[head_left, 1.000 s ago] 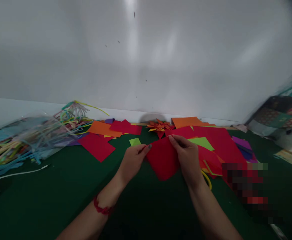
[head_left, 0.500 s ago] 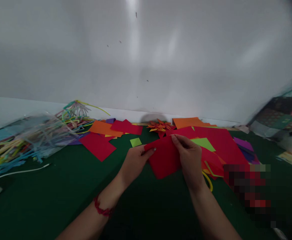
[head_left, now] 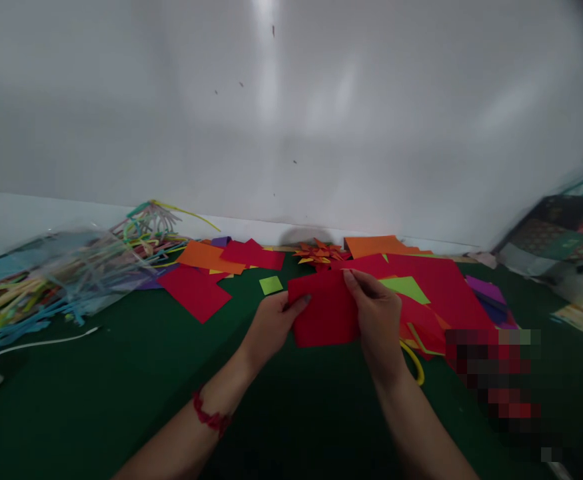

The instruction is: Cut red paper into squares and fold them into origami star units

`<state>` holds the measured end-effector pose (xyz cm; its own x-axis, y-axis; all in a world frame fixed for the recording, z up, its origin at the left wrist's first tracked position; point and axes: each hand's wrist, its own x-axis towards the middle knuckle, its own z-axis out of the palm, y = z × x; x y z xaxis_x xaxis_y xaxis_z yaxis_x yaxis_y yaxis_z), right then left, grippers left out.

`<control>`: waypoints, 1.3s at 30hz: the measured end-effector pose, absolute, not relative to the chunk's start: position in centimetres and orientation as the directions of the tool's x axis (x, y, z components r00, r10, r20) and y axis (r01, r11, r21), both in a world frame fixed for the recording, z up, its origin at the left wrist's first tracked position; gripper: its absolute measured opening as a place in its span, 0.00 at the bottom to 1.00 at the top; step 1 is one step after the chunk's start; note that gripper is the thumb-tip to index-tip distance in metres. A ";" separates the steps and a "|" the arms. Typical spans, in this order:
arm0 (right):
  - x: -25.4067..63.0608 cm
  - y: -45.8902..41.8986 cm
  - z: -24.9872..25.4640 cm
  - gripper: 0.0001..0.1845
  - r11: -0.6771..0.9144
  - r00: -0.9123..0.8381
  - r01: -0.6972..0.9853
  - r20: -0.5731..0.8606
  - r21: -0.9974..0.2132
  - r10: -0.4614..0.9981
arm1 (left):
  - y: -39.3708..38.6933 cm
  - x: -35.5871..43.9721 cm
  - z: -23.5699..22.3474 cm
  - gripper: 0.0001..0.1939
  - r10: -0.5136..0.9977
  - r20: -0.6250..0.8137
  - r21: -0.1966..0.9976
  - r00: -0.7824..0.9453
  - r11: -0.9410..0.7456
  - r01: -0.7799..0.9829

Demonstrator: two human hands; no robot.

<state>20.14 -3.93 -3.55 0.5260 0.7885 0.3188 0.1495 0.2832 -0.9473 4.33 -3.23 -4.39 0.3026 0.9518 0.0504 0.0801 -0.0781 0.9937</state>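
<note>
Between my two hands a red sheet of paper is held up above the green tabletop. My left hand pinches its left edge, thumb lying on the front face. At the top right corner, the thumb and fingers of my right hand are closed on the paper. Whether the sheet is folded I cannot tell. Behind it sits an orange and red folded-paper flower. A small lime-green paper square lies just beyond my left hand.
Pipe cleaners, some in clear plastic, spread over the left side near a white cable. Large red paper, a green piece and a yellow loop lie right. A pale wall rises behind; a blurred-out patch covers the lower right.
The red paper has turned in my hands, its lower edge now nearly level instead of slanting to a point. Both hands keep their grip and have barely shifted.
</note>
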 end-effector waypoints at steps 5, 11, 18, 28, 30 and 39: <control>19.8 -3.9 -3.8 0.14 0.279 0.531 0.144 0.312 -0.950 0.788 | -3.3 4.2 -4.3 0.17 0.978 0.131 0.976 0.161 -0.155 0.150; 19.2 -3.9 -4.3 0.14 0.311 0.521 0.048 0.290 -0.949 0.803 | -3.1 4.0 -4.6 0.17 0.974 0.225 0.923 0.004 -0.215 0.318; 18.5 -4.2 -3.9 0.13 0.296 0.623 0.142 0.317 -0.945 0.715 | -2.4 4.0 -5.4 0.16 0.980 0.149 0.972 0.133 -0.170 0.161; 18.5 -4.1 -4.3 0.14 0.288 0.576 -0.152 0.152 -0.945 0.803 | -3.9 4.2 -4.6 0.16 0.936 0.348 0.845 -0.046 -0.292 0.449; 18.5 -3.8 -4.7 0.15 0.271 0.529 -0.269 0.093 -0.924 0.843 | -3.8 4.0 -4.6 0.17 0.943 0.330 0.849 -0.048 -0.274 0.452; 19.0 -3.4 -5.2 0.17 0.285 0.528 -0.125 0.179 -0.950 0.830 | -2.3 3.1 -5.1 0.18 0.950 0.309 0.807 0.041 -0.284 0.518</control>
